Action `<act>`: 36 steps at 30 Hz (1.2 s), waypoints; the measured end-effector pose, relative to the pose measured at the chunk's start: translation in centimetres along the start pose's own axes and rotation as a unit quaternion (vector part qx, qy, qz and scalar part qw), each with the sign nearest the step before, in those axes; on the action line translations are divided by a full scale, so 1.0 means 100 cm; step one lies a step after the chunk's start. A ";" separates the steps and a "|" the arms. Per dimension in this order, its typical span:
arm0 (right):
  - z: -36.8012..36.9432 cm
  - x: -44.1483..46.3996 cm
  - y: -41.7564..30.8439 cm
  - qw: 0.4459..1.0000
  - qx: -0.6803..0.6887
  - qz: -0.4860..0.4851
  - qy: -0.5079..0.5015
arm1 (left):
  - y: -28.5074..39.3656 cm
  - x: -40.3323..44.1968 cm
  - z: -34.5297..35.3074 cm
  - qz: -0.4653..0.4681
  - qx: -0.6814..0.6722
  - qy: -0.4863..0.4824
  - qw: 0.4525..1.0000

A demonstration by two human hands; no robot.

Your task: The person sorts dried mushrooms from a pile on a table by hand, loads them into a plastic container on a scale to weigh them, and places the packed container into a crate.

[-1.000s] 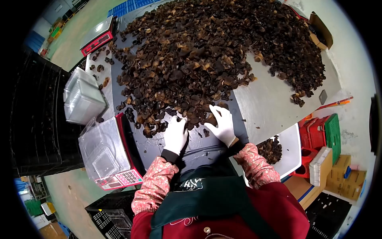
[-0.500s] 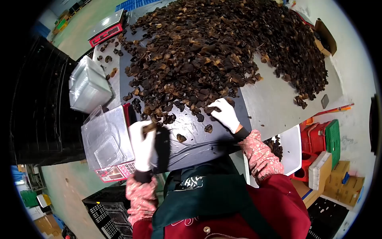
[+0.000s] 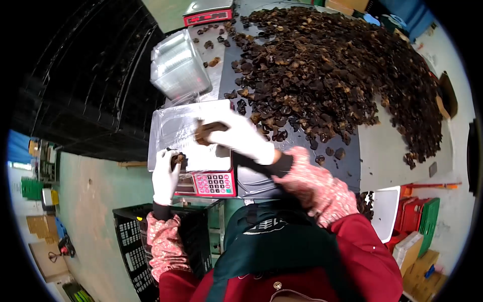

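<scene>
A large heap of dark brown wood ear mushrooms (image 3: 322,75) covers the table. A clear plastic tray (image 3: 173,121) lies on a red-rimmed weighing scale (image 3: 216,183) at the table's left. At the tray's near left corner, my left hand (image 3: 165,173), in a white glove, is closed on a few pieces of wood ear (image 3: 177,160). My right hand (image 3: 239,136), also gloved and smeared by motion, reaches across over the scale. Brown wood ear (image 3: 207,132) sticks out from its fingers above the tray.
Stacked clear plastic trays (image 3: 178,65) stand behind the scale. A second scale (image 3: 209,12) sits at the far left, with loose pieces near it. Black crates (image 3: 90,75) rise on the left. A white bin (image 3: 386,214) with mushrooms is at my right.
Both hands have moved left from the edge of the heap to the scale, wood ear in their fingers. The camera view has swung left.
</scene>
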State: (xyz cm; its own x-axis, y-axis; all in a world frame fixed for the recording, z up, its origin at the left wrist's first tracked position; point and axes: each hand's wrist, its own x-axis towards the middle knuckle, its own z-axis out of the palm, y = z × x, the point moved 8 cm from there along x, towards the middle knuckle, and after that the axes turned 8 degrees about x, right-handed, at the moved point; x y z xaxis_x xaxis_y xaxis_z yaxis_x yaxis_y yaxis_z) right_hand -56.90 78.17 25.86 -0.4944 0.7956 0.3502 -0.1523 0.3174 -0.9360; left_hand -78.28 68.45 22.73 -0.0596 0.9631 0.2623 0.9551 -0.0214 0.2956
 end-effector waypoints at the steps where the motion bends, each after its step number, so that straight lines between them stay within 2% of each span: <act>1: 0.026 0.014 0.001 0.999 0.021 -0.001 -0.024 | 0.000 -0.001 -0.002 0.006 0.009 0.011 1.000; 2: 0.051 0.027 0.003 0.998 0.043 -0.001 -0.049 | 0.002 -0.003 -0.002 0.016 0.015 0.021 1.000; 3: 0.069 0.031 0.016 0.998 -0.018 -0.044 -0.028 | -0.008 -0.008 0.005 0.043 0.082 0.054 0.994; 4: 0.087 0.035 0.029 0.993 -0.081 -0.083 -0.002 | -0.021 -0.011 0.012 0.009 0.098 0.037 0.995; 5: 0.103 0.037 0.045 0.979 -0.196 -0.052 -0.038 | -0.018 -0.013 0.005 0.002 0.120 0.054 0.991; 6: 0.114 0.032 0.059 0.962 -0.265 -0.060 -0.029 | -0.015 -0.016 -0.002 -0.008 0.144 0.073 0.987; 7: 0.123 0.026 0.056 0.913 -0.398 -0.073 -0.049 | -0.021 -0.019 0.002 -0.016 0.112 0.084 0.990; 10: 0.128 0.007 0.041 0.909 -0.389 -0.098 -0.114 | -0.034 -0.020 0.007 -0.020 0.018 0.075 0.997; 11: 0.127 0.006 0.037 0.920 -0.353 -0.093 -0.144 | -0.031 -0.020 0.007 -0.003 0.048 0.069 0.996; 12: 0.120 0.001 0.025 0.918 -0.353 -0.116 -0.136 | -0.029 -0.020 0.006 0.015 0.079 0.063 0.995; 14: 0.088 -0.010 0.000 0.916 -0.351 -0.168 -0.094 | -0.022 -0.017 -0.004 0.000 0.028 0.067 0.997; 15: 0.057 -0.016 -0.010 0.934 -0.297 -0.186 -0.064 | -0.015 -0.018 -0.009 0.008 0.030 0.084 0.996; 16: 0.021 -0.028 0.049 0.990 0.044 0.124 -0.049 | -0.008 -0.020 -0.014 0.016 0.033 0.101 0.994; 17: -0.025 -0.040 0.045 0.966 -0.244 -0.004 0.082 | 0.013 -0.021 -0.026 -0.005 0.028 0.144 0.989; 18: -0.073 -0.068 0.056 0.960 -0.221 0.022 0.167 | 0.028 -0.022 -0.021 -0.007 0.029 0.144 0.989; 19: -0.113 -0.091 0.062 0.906 -0.371 0.086 0.183 | 0.044 -0.025 -0.018 0.013 -0.038 0.157 0.987; 20: -0.158 -0.115 0.088 0.870 -0.381 0.193 0.247 | 0.063 -0.028 -0.015 0.031 -0.105 0.169 0.980; 22: -0.210 -0.155 0.117 0.785 -0.520 0.216 0.258 | 0.109 -0.026 0.019 0.067 -0.195 0.120 0.971; 24: -0.222 -0.170 0.116 0.758 -0.581 0.136 0.263 | 0.166 -0.021 0.045 0.103 -0.237 0.045 0.965; 26: -0.222 -0.168 0.118 0.731 -0.621 0.149 0.241 | 0.211 -0.015 0.067 0.163 -0.259 0.015 0.952; 28: -0.225 -0.166 0.123 0.713 -0.626 0.197 0.246 | 0.237 -0.015 0.092 0.177 -0.261 -0.015 0.949; 30: -0.223 -0.160 0.123 0.715 -0.619 0.231 0.231 | 0.254 -0.013 0.106 0.190 -0.271 -0.023 0.943; 32: -0.220 -0.156 0.119 0.717 -0.599 0.248 0.256 | 0.259 -0.011 0.122 0.186 -0.267 -0.026 0.945; 34: -0.219 -0.155 0.125 0.712 -0.591 0.257 0.278 | 0.256 -0.007 0.143 0.139 -0.310 -0.062 0.938; 36: -0.224 -0.160 0.129 0.706 -0.586 0.263 0.299 | 0.257 -0.002 0.153 0.131 -0.316 -0.059 0.938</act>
State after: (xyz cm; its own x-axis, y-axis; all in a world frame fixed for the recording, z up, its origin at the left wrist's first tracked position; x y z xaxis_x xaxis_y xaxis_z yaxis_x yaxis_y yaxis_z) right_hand -31.79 81.13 8.98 0.2831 0.9270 0.2460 0.9035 -0.1717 -0.3928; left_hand -49.32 71.86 16.22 0.2221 0.9246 0.3094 0.5674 -0.3806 0.7302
